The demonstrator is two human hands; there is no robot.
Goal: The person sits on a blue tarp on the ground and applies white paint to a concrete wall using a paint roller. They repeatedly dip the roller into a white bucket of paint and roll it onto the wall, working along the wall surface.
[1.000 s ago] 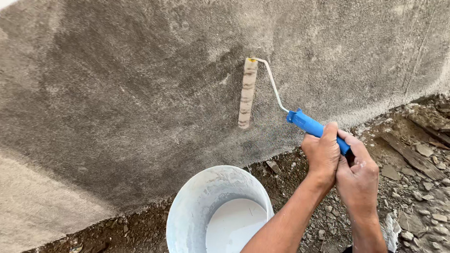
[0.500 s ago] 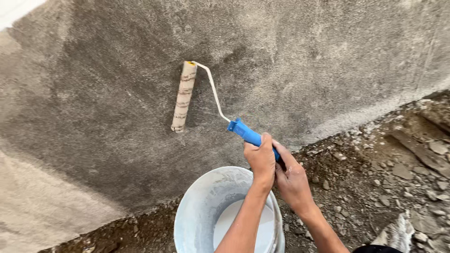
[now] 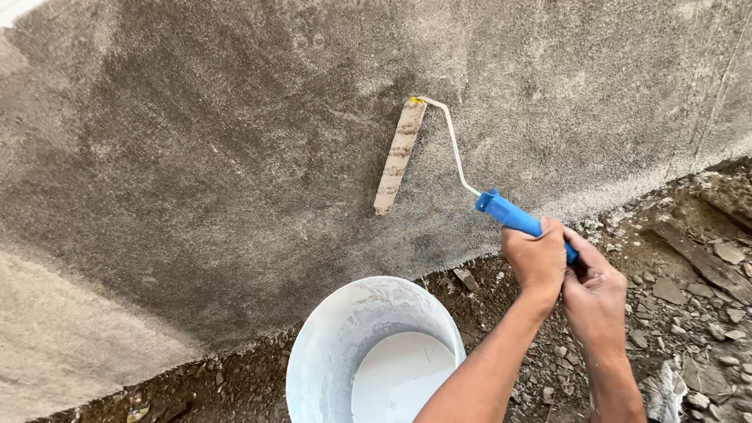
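Note:
Both of my hands grip the blue handle [image 3: 511, 214] of a paint roller. My left hand [image 3: 536, 258] is higher on the handle and my right hand [image 3: 595, 294] closes around its lower end. A bent wire frame leads up to the worn, beige roller sleeve [image 3: 399, 157], which lies nearly upright against the rough grey wall [image 3: 196, 157]. The wall looks darker and wet around and left of the roller.
A white bucket [image 3: 313, 345] holding white liquid stands on the ground below the roller, beside my left forearm. Brown soil with stones and rubble [image 3: 689, 298] runs along the foot of the wall. A lighter, dry patch of wall [image 3: 63, 337] shows at lower left.
The roller swept left along the wall half a second ago and has come back right, close to where it was a second ago. Both hands stayed on the handle.

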